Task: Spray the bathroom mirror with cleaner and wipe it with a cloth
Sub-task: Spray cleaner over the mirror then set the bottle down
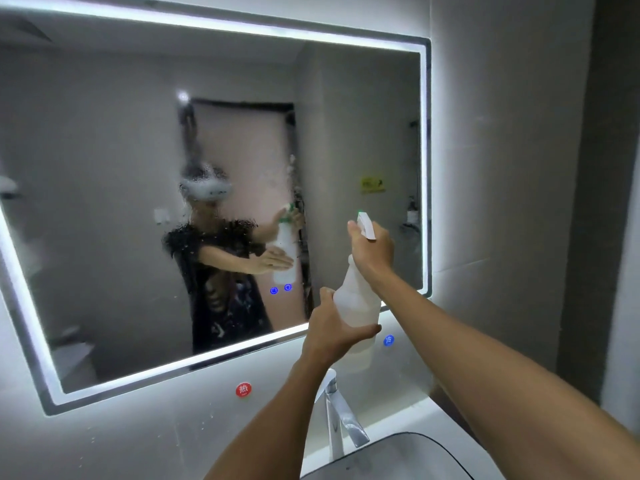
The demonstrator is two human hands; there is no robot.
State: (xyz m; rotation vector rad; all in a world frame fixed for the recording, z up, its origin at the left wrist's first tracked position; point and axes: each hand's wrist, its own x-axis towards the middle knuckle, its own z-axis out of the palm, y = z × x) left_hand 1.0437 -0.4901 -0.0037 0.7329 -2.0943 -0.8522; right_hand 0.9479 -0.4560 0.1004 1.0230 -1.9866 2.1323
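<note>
Right hand (372, 249) grips spray bottle (356, 306) at the trigger neck, left hand (332, 327) cups its body from below; bottle tilted, nozzle toward lit mirror (104, 168), glass wet mid-pane, above faucet (337, 407)

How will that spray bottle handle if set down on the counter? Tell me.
The spray bottle looks like thin translucent plastic, so probably light and slightly squeezable. Tall and narrow with a trigger head on top, it may tip easily. Both hands hold it now, right hand at the trigger.
</note>
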